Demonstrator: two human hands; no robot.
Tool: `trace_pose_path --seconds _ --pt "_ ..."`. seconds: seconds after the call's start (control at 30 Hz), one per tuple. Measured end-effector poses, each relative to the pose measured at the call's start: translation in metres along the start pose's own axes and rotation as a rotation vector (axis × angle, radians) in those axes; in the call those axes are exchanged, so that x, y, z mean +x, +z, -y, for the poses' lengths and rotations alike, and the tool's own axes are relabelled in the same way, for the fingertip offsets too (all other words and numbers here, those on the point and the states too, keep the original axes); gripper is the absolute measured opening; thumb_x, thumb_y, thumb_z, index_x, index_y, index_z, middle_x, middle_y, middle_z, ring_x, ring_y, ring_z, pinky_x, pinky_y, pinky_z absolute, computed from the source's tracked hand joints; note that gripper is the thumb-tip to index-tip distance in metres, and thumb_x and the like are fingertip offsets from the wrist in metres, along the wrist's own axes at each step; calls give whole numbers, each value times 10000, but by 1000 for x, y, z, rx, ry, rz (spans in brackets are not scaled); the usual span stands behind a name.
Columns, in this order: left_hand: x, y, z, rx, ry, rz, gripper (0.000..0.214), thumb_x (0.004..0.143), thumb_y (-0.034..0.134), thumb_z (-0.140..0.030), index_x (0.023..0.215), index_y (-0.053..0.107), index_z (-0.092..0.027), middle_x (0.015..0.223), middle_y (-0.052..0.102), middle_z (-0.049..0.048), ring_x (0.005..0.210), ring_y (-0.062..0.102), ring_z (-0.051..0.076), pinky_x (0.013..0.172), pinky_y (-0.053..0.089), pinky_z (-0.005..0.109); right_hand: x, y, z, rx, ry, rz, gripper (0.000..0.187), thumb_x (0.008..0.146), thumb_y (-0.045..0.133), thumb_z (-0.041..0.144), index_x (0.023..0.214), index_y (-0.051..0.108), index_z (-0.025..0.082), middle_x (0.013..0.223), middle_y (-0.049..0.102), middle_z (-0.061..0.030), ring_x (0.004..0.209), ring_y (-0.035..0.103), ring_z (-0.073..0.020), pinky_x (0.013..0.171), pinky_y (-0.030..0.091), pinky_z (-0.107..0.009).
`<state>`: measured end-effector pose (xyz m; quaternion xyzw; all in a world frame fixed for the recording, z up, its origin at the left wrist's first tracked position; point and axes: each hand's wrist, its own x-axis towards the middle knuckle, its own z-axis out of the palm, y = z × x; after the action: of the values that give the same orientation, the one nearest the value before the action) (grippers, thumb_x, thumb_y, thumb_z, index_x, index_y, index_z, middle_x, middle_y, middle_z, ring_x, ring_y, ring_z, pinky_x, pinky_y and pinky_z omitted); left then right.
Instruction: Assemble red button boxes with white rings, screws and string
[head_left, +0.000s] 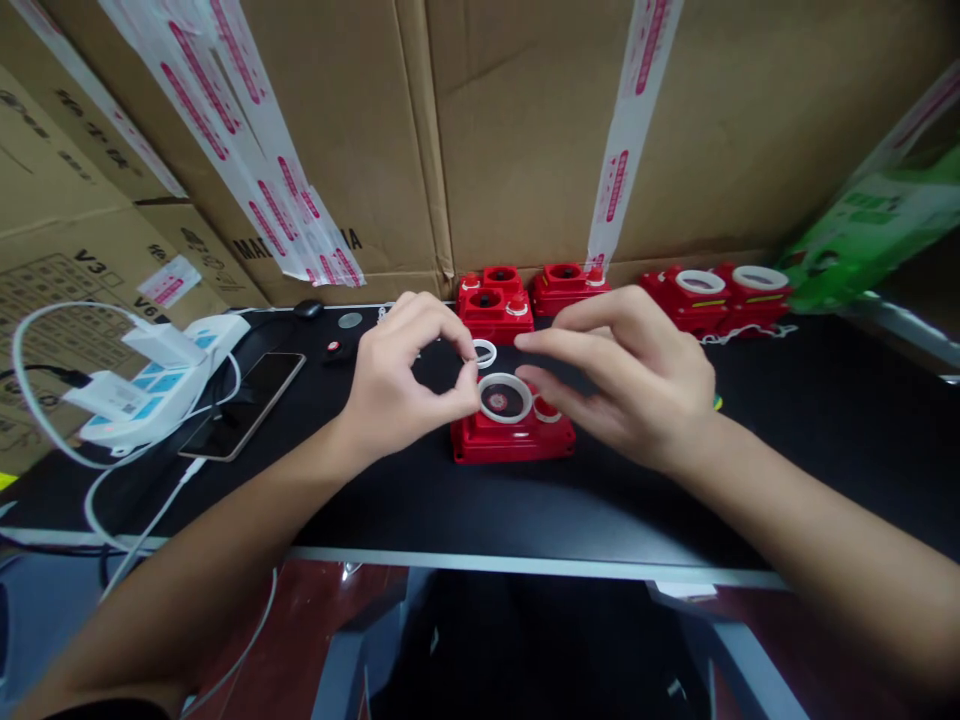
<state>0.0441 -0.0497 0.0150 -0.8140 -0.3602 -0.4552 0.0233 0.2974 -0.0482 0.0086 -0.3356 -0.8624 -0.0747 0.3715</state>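
Note:
My left hand [409, 375] pinches a small white ring [486, 352] between thumb and index finger. That ring hovers just behind a red housing [514, 447] that rests on the black table in front of me. On the housing's top, a larger white ring [506, 412] surrounds a dark round face with a red mark. A smaller round opening [546, 408] with a pale rim sits to its right, partly behind my fingers. My right hand [630, 375] is over the housing's right side, thumb and fingers apart, with nothing visible between them.
More red housings [495, 325] stand along the back, and two with white rings [701, 282] are farther right. A phone [247, 405] and a white power strip [161, 385] with cables lie left. Cardboard boxes [525, 130] wall the back. A green package [862, 235] is far right.

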Motion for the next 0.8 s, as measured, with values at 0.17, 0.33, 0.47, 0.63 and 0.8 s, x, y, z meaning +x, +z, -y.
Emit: trace_pose_path --seconds 0.17,0.33,0.47,0.63,0.8 --pt "-8 2 -22 -59 104 71 143 770 703 -153 816 619 -259 826 692 -3 818 654 211 795 554 424 -1 -12 15 148 -80 159 284 1076 548 426 1210 795 389 978 826 -11 718 731 -195 624 494 -323" --pt "-9 -4 -16 -77 107 71 68 857 709 -225 902 679 -266 880 727 8 850 679 217 848 561 443 -2 -13 13 149 -148 81 256 1088 550 366 1199 781 358 985 824 -14 725 733 -190 638 504 -330" --pt "-7 -11 12 -59 76 226 326 927 742 -386 1219 683 -253 1228 735 78 1181 679 290 1066 537 487 2 -6 -8 10 14 -241 302 1090 556 266 1344 719 278 1163 756 -106 1000 727 -270 825 582 -410" --pt "-12 -5 23 -85 -18 549 757 852 857 -527 1491 540 -274 1501 610 124 1421 565 350 1213 481 514 9 5 -45 97 307 -148 287 1099 514 319 1275 738 278 1134 704 -125 927 696 -265 797 585 -422" --pt "-22 3 11 -49 -88 626 950 822 875 -517 1620 401 -315 1643 506 125 1520 501 382 1269 450 556 8 11 -61 547 415 268 219 1069 578 350 1138 713 192 1026 777 -60 518 585 -105 525 480 -289"
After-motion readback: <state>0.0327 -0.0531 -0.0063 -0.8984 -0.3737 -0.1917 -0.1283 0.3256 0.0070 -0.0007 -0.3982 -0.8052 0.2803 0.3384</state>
